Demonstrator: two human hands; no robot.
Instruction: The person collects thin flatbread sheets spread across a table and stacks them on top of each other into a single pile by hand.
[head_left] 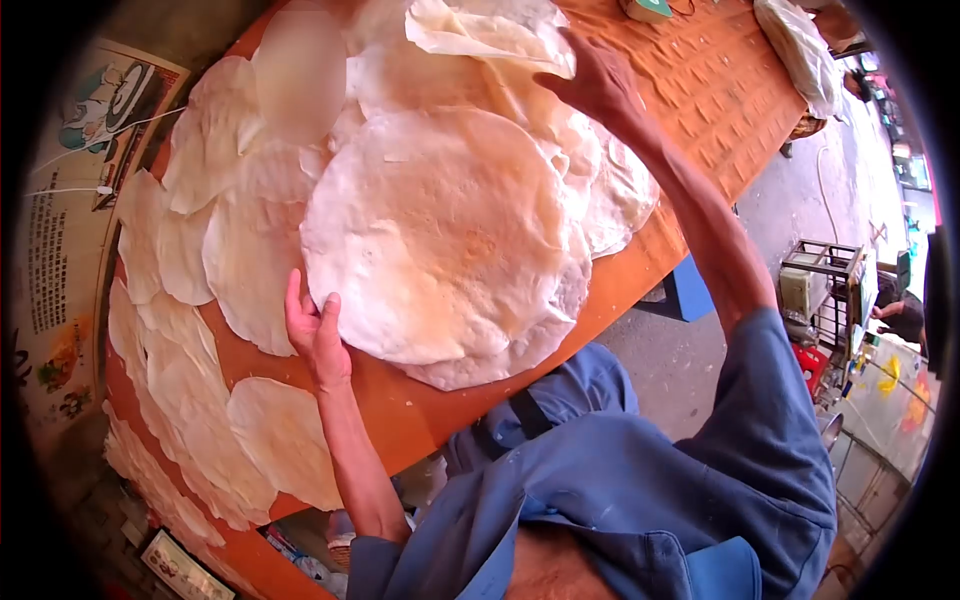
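Note:
A stack of thin, round, pale flatbreads (440, 230) lies on the orange-covered table in front of me, its edges uneven and slightly curled. At its near left rim is my left hand (320, 340), thumb and fingers apart, by the edge and holding nothing. Farther off, my right hand (600, 82) reaches to the far right side, with thumb and fingers around the edge of a folded flatbread sheet (490, 35). That sheet's upper layer is turned over, showing a raised crease.
More flatbreads (175, 380) overlap along the table's left side. The orange table cover (690, 90) extends to the far right. A printed poster (75, 240) hangs at left. On the right are a metal rack (825, 290) and a blue table leg or stool (685, 290).

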